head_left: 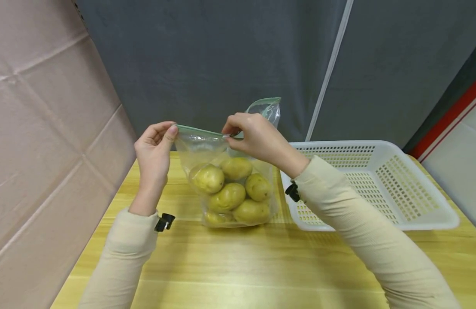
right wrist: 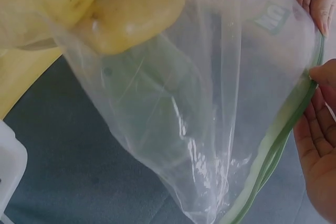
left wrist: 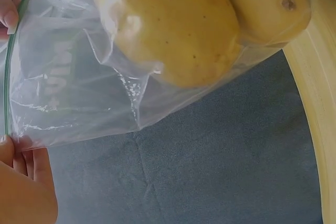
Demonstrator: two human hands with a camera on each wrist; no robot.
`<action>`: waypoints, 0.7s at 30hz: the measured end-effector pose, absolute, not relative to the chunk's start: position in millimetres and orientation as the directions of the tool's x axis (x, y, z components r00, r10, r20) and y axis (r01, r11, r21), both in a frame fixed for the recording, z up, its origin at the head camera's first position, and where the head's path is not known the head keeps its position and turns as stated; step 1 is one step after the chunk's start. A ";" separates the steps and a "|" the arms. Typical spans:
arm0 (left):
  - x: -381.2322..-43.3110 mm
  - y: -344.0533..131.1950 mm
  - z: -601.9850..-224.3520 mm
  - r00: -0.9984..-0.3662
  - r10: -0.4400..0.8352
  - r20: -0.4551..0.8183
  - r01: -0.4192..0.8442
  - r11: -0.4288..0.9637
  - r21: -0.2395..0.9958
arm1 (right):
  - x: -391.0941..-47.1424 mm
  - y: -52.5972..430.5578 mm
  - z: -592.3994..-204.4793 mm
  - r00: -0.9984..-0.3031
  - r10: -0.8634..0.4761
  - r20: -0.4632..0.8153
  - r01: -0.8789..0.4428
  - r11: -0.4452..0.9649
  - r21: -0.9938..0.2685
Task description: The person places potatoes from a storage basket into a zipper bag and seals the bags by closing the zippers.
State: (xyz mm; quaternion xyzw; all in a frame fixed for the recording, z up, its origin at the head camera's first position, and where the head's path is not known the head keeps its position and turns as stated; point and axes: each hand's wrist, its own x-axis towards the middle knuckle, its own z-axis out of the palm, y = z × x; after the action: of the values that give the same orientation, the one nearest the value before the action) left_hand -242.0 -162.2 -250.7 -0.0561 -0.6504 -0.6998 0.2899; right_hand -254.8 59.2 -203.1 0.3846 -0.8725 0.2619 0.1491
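A clear zip bag (head_left: 195,146) with a green zip strip stands on the table, bulging with several yellow potatoes (head_left: 227,196). My left hand (head_left: 153,148) pinches the left end of the strip between thumb and fingers. Partway along the same strip, my right hand (head_left: 257,135) pinches it between thumb and forefinger. Right of that hand, the bag's top corner sticks up, its two green edges spread apart. In the right wrist view the green strip (right wrist: 278,124) runs down from the fingers to that corner. The left wrist view shows potatoes (left wrist: 173,24) pressed against the plastic.
A white perforated plastic basket (head_left: 427,189) stands on the right of the wooden table (head_left: 230,266), partly behind the right forearm. A grey curtain (head_left: 214,60) hangs behind the table, and a pale padded wall (head_left: 44,128) rises at the left.
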 end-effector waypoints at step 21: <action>-244.5 -167.7 -249.6 -0.823 -0.391 0.413 0.472 -0.066 0.879 | -259.0 80.5 -200.3 -0.695 -0.566 0.443 -0.714 0.617 -0.331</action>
State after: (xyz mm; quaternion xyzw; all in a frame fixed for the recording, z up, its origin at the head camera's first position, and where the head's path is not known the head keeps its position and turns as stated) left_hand -244.5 -167.7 -249.6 -0.0331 -0.6160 -0.7293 0.2959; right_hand -259.0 80.5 -200.3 0.3608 -0.8868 0.2473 0.1494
